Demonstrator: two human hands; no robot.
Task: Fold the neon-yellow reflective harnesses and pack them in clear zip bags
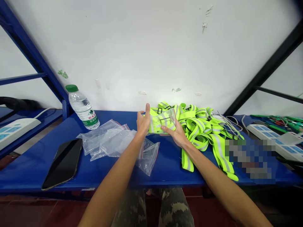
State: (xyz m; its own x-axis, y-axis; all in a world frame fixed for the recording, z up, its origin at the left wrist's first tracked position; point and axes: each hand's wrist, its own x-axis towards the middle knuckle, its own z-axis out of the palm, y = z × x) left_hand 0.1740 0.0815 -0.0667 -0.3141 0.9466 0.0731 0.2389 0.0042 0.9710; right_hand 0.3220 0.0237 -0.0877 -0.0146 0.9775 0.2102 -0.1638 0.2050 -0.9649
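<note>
Bagged yellow-green strap bundle [156, 125]: grasped at its left end by the left hand [143, 123], at its right by the right hand [177, 133]; loose straps [198, 126] are heaped to its right.

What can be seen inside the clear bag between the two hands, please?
A folded yellow-green strap with pale stripes shows through the bag. Its underside, and whatever the left hand and right hand cover, cannot be seen.

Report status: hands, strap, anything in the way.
Left hand, right hand holding clear bag. Folded yellow-green strap showing through plastic. Loose straps close by right hand, possible snag.
</note>
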